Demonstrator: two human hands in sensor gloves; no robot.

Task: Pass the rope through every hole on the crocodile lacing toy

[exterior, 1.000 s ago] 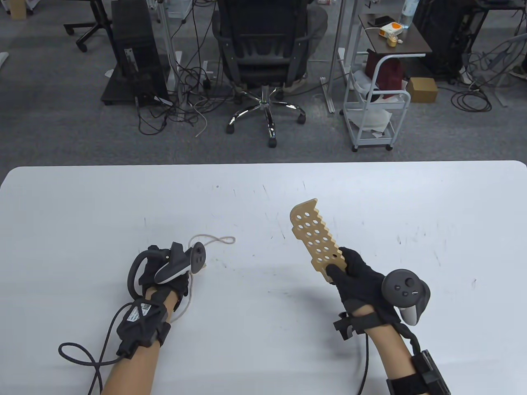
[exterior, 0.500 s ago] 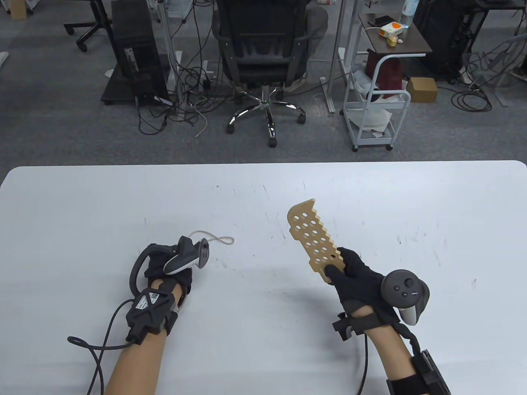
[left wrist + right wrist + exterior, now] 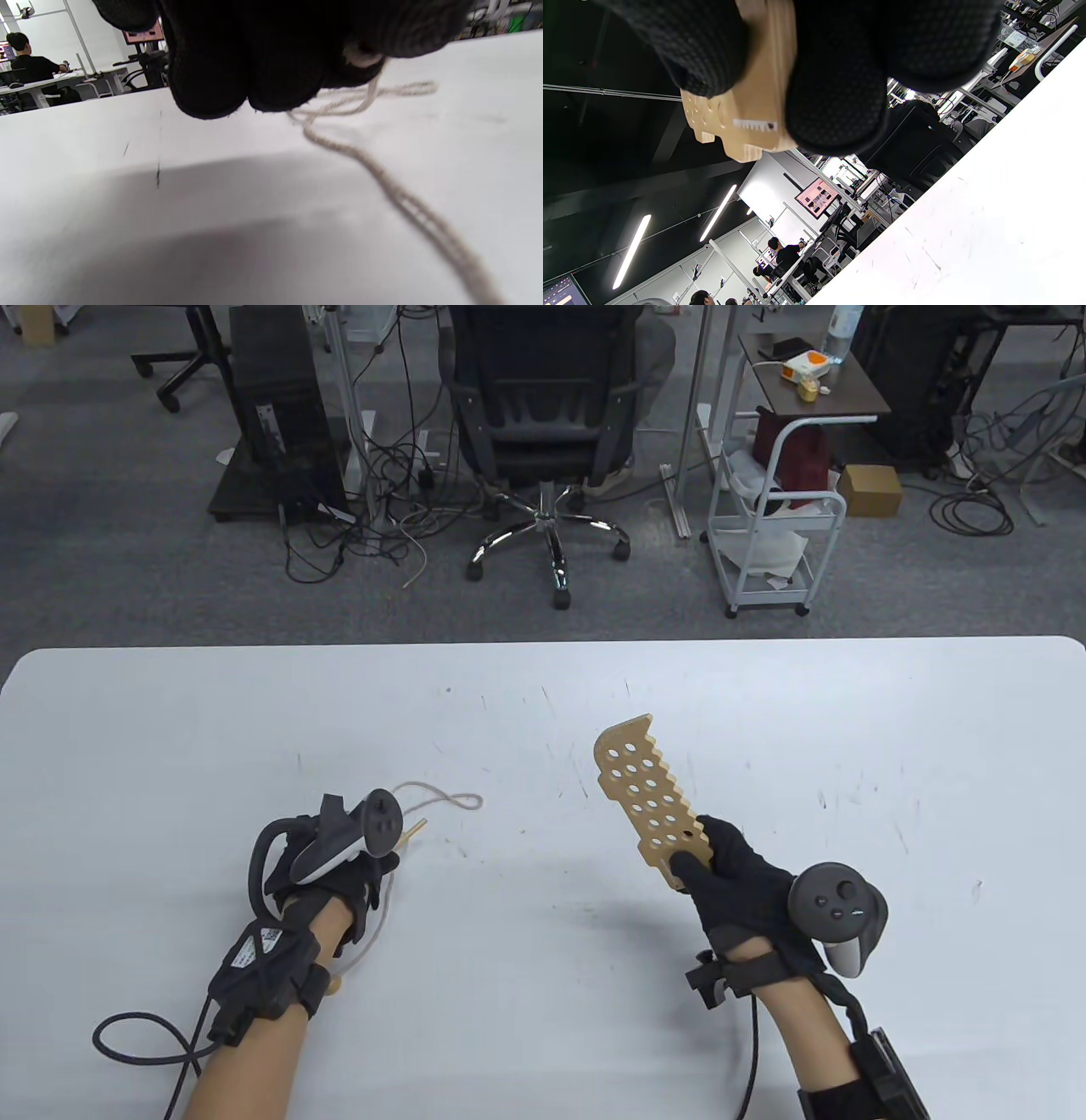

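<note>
While the left hand (image 3: pixel 339 869) sits low over the white worktop (image 3: pixel 543 712) at the left, its grip is closed around the rope (image 3: pixel 441 796) — the left wrist view shows the cord coming out from under the curled gloved fingers (image 3: pixel 237 63) and trailing across the surface. A wooden tip (image 3: pixel 414 831) of the rope pokes out just past the hand, a small loop lies beyond it, and another stretch runs back beside the wrist. Well apart to the right, the right hand (image 3: pixel 738 882) holds the crocodile lacing toy (image 3: pixel 646 793) lifted off the worktop, its holed body slanting away and leftward. That grip is clenched on the toy's near end — thumb on one face, fingers (image 3: pixel 840 84) on the other. None of the visible holes has rope in it.
</note>
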